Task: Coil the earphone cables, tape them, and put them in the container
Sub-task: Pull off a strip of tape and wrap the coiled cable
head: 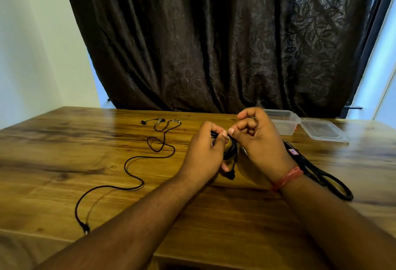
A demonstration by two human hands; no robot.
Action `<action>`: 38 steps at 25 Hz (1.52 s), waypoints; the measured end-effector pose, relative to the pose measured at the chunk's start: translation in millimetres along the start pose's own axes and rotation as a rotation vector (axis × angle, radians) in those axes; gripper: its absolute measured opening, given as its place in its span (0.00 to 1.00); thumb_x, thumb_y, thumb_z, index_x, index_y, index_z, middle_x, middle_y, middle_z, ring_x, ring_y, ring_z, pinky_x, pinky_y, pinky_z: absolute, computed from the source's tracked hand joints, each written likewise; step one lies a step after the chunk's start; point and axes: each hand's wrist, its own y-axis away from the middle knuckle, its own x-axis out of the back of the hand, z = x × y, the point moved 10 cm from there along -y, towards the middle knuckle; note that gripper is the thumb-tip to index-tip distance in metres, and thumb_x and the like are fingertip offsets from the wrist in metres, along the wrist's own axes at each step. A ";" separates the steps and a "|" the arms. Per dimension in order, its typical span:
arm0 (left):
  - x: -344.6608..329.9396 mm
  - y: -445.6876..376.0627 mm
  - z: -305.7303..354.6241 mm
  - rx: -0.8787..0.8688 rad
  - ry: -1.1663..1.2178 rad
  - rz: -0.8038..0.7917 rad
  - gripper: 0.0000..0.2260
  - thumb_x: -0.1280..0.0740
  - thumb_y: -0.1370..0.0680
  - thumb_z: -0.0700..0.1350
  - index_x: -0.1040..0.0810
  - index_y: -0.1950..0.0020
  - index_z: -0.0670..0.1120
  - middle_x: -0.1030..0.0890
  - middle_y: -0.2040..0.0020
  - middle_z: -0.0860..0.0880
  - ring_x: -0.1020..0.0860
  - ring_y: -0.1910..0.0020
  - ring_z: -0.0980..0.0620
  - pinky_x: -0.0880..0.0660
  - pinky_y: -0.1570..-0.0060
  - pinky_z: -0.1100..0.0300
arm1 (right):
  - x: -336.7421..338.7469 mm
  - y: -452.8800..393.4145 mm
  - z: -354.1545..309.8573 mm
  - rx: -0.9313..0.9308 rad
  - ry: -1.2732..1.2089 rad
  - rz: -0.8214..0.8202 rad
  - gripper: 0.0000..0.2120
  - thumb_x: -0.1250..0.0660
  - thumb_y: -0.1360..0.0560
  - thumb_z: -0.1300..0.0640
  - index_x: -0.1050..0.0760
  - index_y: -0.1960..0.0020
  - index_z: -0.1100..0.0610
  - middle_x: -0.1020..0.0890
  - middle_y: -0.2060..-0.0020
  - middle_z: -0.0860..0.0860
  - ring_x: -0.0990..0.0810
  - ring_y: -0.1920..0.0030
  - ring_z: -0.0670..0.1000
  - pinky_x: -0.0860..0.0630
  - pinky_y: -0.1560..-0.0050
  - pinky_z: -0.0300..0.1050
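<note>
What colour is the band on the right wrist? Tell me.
Red, a thread band, seen in the head view.

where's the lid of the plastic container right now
In the head view the lid lies flat on the table at far right, just right of the open container, beyond the right hand.
</note>
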 end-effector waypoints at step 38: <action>-9.9 -10.7 -32.9 0.189 0.461 -0.065 0.08 0.34 0.20 0.42 0.24 0.44 0.38 0.22 0.72 0.55 0.27 0.73 0.53 0.22 0.76 0.57 | -8.7 0.6 -6.9 0.106 0.468 -0.133 0.05 0.28 0.27 0.60 0.21 0.55 0.51 0.20 0.62 0.44 0.21 0.59 0.42 0.24 0.59 0.35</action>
